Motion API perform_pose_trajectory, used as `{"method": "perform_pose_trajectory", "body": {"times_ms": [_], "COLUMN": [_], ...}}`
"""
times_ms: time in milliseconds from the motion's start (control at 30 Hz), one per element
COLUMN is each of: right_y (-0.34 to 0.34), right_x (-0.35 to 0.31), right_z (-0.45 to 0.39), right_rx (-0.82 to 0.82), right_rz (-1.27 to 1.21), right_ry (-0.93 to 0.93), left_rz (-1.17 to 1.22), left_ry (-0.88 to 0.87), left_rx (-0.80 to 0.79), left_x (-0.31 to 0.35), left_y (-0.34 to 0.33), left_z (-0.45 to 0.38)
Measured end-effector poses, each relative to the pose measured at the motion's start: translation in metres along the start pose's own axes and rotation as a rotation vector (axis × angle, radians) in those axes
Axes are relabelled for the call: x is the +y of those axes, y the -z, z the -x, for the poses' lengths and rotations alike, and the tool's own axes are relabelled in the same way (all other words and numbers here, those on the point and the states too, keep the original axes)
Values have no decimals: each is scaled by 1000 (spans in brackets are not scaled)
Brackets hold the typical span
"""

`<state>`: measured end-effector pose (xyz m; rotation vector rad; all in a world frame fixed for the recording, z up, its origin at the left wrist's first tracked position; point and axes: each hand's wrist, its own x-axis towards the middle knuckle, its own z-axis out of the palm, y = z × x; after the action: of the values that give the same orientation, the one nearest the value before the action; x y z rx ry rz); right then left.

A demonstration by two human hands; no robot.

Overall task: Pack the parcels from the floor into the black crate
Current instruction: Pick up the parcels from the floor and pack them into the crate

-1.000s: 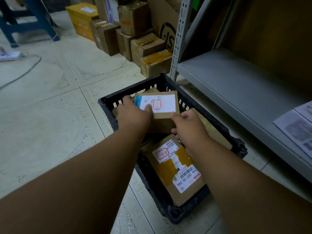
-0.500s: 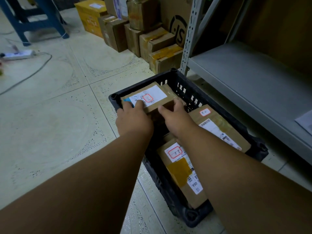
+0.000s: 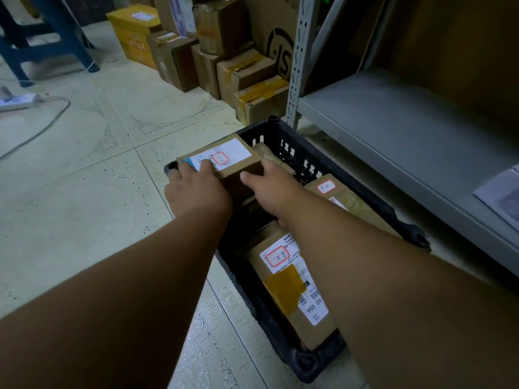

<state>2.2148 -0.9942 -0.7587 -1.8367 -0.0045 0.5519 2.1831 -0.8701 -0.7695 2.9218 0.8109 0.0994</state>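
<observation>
Both my hands on a box at the crate's far left corner.
Crate (image 3: 331, 167) on floor beside shelf (image 3: 393, 130); box (image 3: 238, 167) sits on its rim, left hand (image 3: 196, 192) and right hand (image 3: 273, 189) gripping it.

Both forearms hide much of the black crate (image 3: 331, 161); the right arm covers part of a parcel (image 3: 292, 290), its label print too small to read.

The tiled floor (image 3: 84, 209) is occupied by the black crate (image 3: 311, 161), stacked cardboard boxes (image 3: 247, 77) and a power strip (image 3: 19, 101)
</observation>
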Motion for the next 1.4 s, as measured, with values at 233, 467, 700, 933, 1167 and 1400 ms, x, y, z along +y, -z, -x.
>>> {"method": "perform_pose_trajectory", "body": {"times_ms": [233, 467, 700, 933, 1167, 1400], "right_y": [43, 156, 229, 255, 250, 272], "right_x": [13, 55, 153, 251, 324, 385], "right_z": [45, 135, 251, 364, 420, 420], "right_rx": [430, 848, 1243, 1344, 1271, 976], "right_rz": [205, 232, 272, 323, 326, 483], "right_ry": [269, 233, 51, -308, -481, -735], "left_rz": [374, 537, 667, 501, 313, 163], "left_ry": [-382, -854, -1190, -1503, -1597, -1590], "left_rx": [223, 160, -107, -301, -461, -446], "left_x": [60, 184, 278, 317, 317, 319], "left_y": [27, 34, 6, -35, -79, -109], "left_z": [40, 116, 239, 386, 466, 476]}}
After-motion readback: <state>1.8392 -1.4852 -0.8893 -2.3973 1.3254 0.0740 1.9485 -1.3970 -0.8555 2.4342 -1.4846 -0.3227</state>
